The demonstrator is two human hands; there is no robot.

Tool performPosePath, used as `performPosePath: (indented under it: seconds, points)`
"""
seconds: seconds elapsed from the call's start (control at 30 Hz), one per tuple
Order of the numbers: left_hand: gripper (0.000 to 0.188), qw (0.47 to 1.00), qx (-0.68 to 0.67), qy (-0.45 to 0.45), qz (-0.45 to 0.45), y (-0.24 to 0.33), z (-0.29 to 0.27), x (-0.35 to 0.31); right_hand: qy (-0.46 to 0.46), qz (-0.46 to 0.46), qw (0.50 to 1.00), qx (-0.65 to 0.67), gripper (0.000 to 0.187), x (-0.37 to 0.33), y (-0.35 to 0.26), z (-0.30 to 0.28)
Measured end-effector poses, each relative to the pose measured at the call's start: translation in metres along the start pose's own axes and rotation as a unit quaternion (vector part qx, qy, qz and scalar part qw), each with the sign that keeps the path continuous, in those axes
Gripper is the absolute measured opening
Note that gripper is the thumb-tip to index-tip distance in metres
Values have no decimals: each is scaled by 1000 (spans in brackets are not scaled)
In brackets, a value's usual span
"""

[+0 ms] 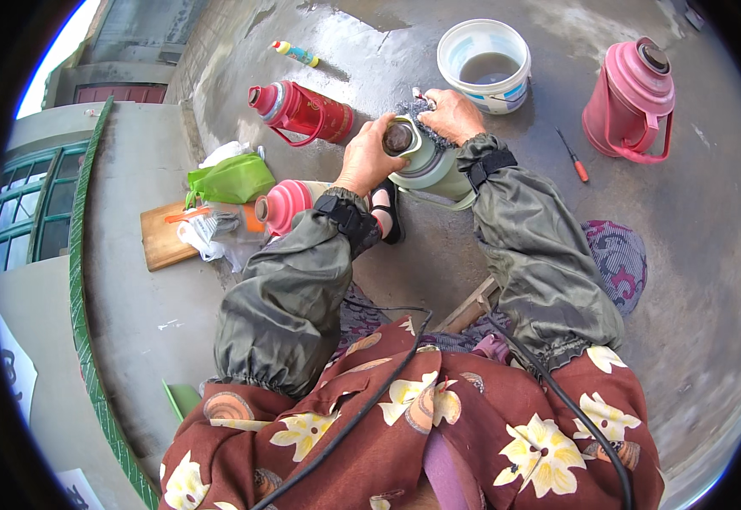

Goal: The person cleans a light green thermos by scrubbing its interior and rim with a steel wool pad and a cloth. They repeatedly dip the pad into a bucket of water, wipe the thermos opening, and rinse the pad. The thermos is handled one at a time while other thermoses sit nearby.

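A pale green thermos flask [438, 174] stands in front of me, its round top with a dark brownish centre [398, 138] turned toward me. My left hand [365, 156] is closed on the left side of its top, thumb near the rim. On the far side, my right hand [453, 117] is closed round a dark grey, fuzzy scrubber [410, 110], pressed against the flask's shoulder. A small pale and red piece shows by the right fingertips; its kind is unclear. The right palm and part of the scrubber are hidden.
A white bucket [484, 59] holds murky water. A red thermos [319, 115] lies left, a pink one [630, 102] stands right, another [281, 206] is beside my left sleeve. A screwdriver [573, 157], a yellow-capped bottle [295, 53], a green bag [231, 179] and a wooden board [164, 238] lie around.
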State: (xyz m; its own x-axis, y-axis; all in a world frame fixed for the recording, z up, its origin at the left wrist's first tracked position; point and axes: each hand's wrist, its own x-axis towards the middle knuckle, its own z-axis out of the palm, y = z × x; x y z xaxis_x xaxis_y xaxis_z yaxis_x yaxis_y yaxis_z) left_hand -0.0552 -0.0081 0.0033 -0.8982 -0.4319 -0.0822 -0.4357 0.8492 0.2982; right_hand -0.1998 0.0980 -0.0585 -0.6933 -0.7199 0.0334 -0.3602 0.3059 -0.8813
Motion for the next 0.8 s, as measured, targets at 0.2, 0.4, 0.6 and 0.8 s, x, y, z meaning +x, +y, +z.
performPosePath:
  seconds: [0.2, 0.4, 0.6, 0.8]
  points:
    - [81, 1000, 6, -18, -18, 2, -3, 2, 48, 64, 994, 80, 36, -55, -10, 16]
    - [80, 1000, -3, -12, 0, 3, -5, 3, 32, 80, 994, 74, 33, -53, -14, 7]
    - [80, 1000, 14, 1, 16, 3, -2, 2, -99, -45, 994, 8, 38, 34, -2, -4]
    - [83, 1000, -2, 8, -15, 1, 2, -3, -64, 22, 987, 149, 41, -4, 3, -5]
